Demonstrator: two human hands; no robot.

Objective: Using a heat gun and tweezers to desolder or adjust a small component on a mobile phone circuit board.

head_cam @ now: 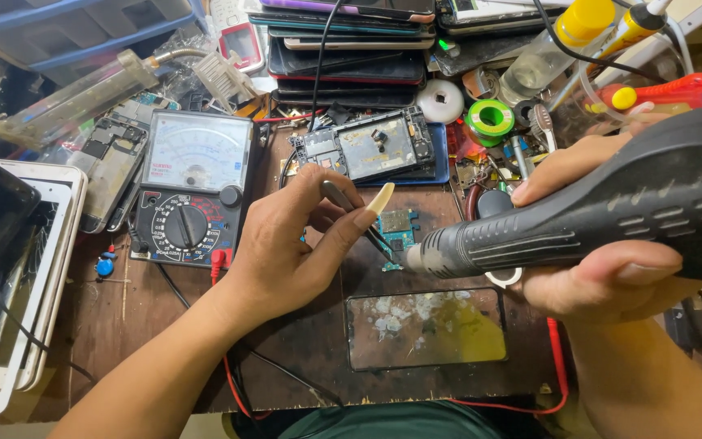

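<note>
My left hand (294,244) pinches a pair of metal tweezers (349,208), tips angled down onto a small teal circuit board (398,225) on the wooden bench. My right hand (603,268) grips a thick dark hot-air handle (611,215). Its metal nozzle points left at the board, close to the tweezer tips. Just in front of the board lies a dark phone screen panel (426,327) with whitish residue on it.
An analog multimeter (192,187) sits left of my hand, with red leads trailing over the bench. An opened phone frame (371,146) lies behind the board. Stacked phones, a solder spool (490,119), bottles and tools crowd the back. White tablets (22,276) lean at the left edge.
</note>
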